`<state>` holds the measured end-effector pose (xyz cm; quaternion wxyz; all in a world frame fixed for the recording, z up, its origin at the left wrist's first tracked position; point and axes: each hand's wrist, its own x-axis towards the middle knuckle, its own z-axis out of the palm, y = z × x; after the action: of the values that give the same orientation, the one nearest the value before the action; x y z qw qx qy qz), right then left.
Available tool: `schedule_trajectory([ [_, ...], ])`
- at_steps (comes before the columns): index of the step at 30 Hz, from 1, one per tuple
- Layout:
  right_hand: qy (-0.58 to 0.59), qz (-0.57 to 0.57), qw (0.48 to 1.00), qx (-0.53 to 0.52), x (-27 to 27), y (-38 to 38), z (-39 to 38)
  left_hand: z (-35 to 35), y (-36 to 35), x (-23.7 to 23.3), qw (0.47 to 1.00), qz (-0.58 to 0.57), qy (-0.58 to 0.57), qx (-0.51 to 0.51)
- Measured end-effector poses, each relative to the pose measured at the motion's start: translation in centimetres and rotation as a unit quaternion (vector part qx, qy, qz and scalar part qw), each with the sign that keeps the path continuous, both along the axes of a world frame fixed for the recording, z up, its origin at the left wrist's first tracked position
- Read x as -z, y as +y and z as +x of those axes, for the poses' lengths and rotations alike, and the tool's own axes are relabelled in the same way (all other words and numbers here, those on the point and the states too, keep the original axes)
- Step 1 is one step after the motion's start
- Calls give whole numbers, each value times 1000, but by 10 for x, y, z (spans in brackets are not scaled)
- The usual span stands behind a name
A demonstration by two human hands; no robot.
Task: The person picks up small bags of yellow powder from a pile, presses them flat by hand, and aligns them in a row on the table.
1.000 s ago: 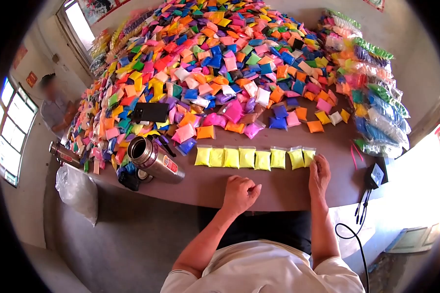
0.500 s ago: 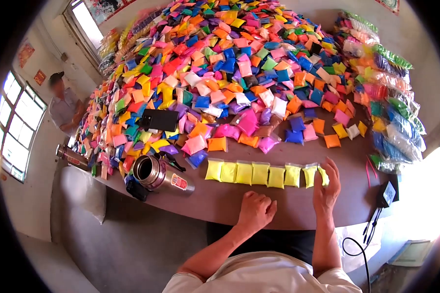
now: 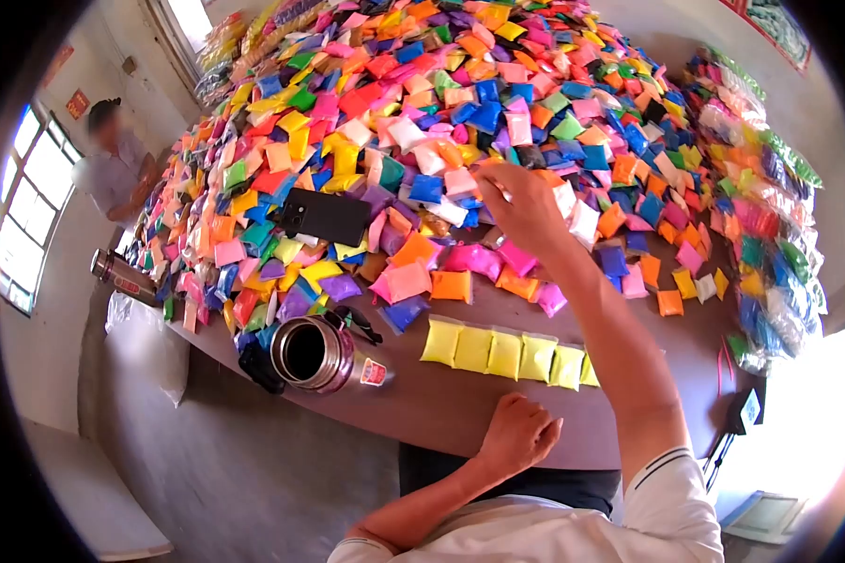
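My right hand (image 3: 519,208) is stretched over the big heap of coloured packets (image 3: 483,117), above its front slope. Its thumb and fingers look apart with nothing plainly held, though the fingertips blend into the packets behind. Near the table's front edge rests my left hand (image 3: 519,433), curled into a loose fist with nothing showing in it. Between that fist and the heap lies a row of small yellow packets (image 3: 504,355), side by side. My right forearm covers the row's right end.
An open steel flask (image 3: 314,355) stands left of the row, with another flask (image 3: 122,275) farther left. A black phone (image 3: 326,217) lies on the heap. Bagged packets (image 3: 770,225) are stacked at the right. Another person (image 3: 117,169) is by the window.
My right hand has left the right end of the yellow row and swung forward and left over the heap. My left hand keeps its loose fist at the table edge. The view has shifted.
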<state>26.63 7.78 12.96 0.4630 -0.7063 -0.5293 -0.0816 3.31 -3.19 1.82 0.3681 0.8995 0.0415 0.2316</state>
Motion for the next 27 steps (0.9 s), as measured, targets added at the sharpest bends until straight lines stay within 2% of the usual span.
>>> schedule_trajectory([
  [3, -10, -31, 998, -58, -17, 69, 7, -1, 0, 1, 1000, -18, -3, 4],
  [7, -57, -73, 994, -57, -11, 156, 25, -3, 2, 1, 999, -45, 15, 15],
  [11, -85, -101, 990, -58, 6, 205, 33, -1, 2, 5, 997, -75, 4, 27],
  [12, -72, -152, 984, -61, 4, 209, 31, 0, 2, 4, 997, -67, 7, 22],
  [13, -70, -153, 984, -63, 14, 217, 32, 1, 1, 3, 998, -59, 10, 18],
  [15, -180, -95, 979, -25, 35, 228, 31, 2, 2, 1, 996, -81, 15, 22],
  [17, -183, -133, 974, 0, 44, 233, 38, 3, 3, 1, 995, -96, 8, 18],
  [19, -235, -278, 928, 83, 30, 225, 50, 1, 5, 2, 994, -105, 9, 24],
  [20, -263, -259, 921, 124, 36, 223, 58, 1, 5, 2, 993, -112, 7, 30],
  [23, -292, -280, 903, 146, 48, 239, 77, 0, 6, 0, 992, -120, 18, 38],
  [25, -272, -299, 904, 137, 27, 237, 66, 0, 9, -4, 991, -126, 19, 42],
  [27, -280, -214, 921, 167, 24, 239, 63, -1, 12, -7, 990, -131, 24, 48],
])
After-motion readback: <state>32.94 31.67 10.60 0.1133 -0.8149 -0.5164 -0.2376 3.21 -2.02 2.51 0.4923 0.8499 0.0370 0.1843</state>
